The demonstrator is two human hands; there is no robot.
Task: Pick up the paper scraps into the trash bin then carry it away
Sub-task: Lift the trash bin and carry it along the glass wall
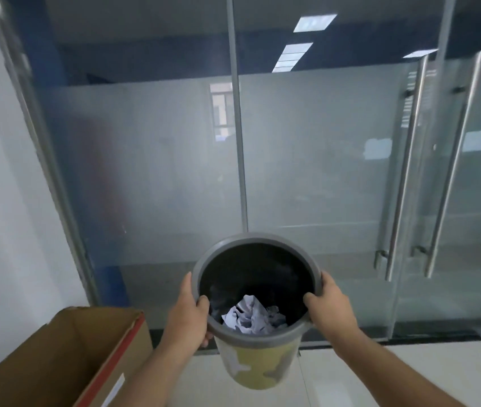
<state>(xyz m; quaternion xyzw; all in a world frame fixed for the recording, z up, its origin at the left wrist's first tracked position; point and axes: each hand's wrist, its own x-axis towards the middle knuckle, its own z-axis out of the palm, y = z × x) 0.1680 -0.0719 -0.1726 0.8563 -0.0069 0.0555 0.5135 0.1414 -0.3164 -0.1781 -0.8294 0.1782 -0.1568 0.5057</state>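
The person holds the trash bin (pixel 256 306) lifted off the floor, left hand (pixel 189 312) and right hand (pixel 328 304) clamped on opposite sides of its rim, paper scraps (pixel 252 318) inside; carrying it level should keep them in, minding the cardboard box (pixel 65 356) and glass door (pixel 427 171)

The pale tiled floor (pixel 395 374) spreads across the lower part of the view. An open cardboard box (pixel 65 356) rests on it at eight o'clock, beside the white wall (pixel 1 201).
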